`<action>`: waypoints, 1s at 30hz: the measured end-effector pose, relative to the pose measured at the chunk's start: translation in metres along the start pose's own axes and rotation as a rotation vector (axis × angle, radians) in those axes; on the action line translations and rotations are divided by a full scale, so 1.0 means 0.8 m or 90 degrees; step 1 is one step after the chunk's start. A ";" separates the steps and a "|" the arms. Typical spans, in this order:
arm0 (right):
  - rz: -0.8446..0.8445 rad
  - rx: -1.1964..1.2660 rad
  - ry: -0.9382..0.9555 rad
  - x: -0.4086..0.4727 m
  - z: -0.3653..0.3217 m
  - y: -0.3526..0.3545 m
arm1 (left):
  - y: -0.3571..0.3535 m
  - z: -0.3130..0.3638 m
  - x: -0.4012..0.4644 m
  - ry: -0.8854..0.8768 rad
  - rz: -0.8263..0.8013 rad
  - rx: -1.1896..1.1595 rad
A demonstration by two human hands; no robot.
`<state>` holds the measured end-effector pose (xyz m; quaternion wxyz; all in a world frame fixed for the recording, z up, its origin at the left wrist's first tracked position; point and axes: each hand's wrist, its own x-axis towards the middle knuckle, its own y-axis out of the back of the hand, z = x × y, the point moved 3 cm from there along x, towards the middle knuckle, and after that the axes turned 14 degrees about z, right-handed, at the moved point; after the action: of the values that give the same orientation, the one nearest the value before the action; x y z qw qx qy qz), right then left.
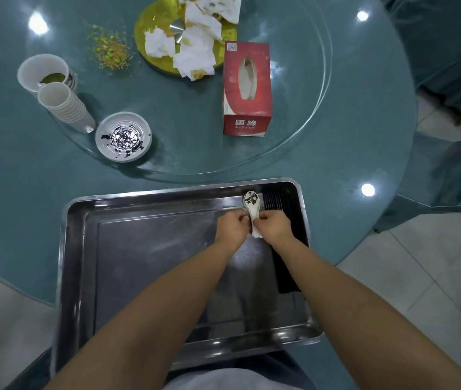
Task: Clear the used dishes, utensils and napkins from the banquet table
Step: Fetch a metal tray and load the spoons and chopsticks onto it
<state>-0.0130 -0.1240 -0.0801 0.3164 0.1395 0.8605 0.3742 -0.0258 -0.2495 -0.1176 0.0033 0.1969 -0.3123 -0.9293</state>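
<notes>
At one o'clock inside the rectangular steel tray [66, 249], a white sauce-stained ceramic spoon [251, 205] is pinched by left hand [232, 225] and right hand [275, 225], seemingly for setting beside black chopsticks [275, 199].

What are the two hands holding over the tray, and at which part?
Both the left hand and the right hand pinch a white spoon by its handle; its stained bowl points away.

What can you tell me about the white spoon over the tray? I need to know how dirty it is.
The white spoon looks ceramic, a short soup type. Its bowl points away from the person and carries dark sauce smears. It sits over the far right part of the steel tray, beside a bundle of black chopsticks. The left hand and right hand pinch its handle from either side.
</notes>
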 end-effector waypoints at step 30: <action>0.067 0.008 0.023 0.006 0.027 -0.011 | -0.010 0.006 0.003 0.099 0.010 -0.056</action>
<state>-0.0029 -0.1159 -0.1000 0.2796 0.1797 0.8600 0.3871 -0.0290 -0.2409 -0.1198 0.0439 0.2658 -0.2714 -0.9240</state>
